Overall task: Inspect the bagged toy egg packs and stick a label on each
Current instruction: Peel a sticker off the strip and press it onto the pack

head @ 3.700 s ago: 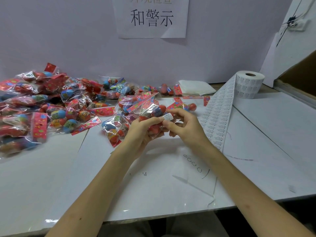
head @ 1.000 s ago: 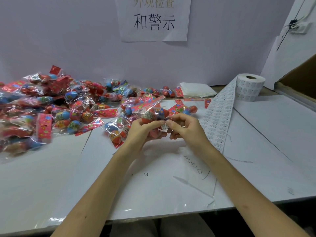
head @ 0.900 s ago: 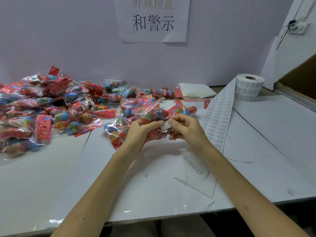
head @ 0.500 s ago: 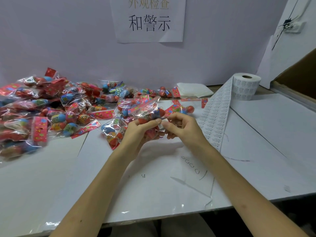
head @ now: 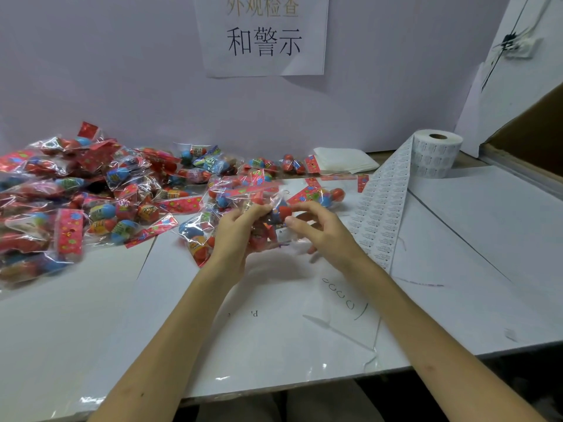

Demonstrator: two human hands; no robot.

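Where the white surface (head: 457,300) lies nearest, it bears a few pen marks, and two bare forearms reach across it toward the middle. At that spot the left hand (head: 236,233) grips a bagged egg pack (head: 274,216), fingers curled over its top. A small white label (head: 281,235) sits on the bag's lower right side. The right hand (head: 326,236) is just beside it, thumb tip touching the pack, fingers loosely curved and holding nothing. Right of that hand a strip of labels (head: 380,208) runs back to its roll (head: 435,153). Left and farther off, a heap of egg packs (head: 91,196) spreads to the wall, with folded white sheets (head: 344,159) at far centre and a paper sign (head: 262,35) above.
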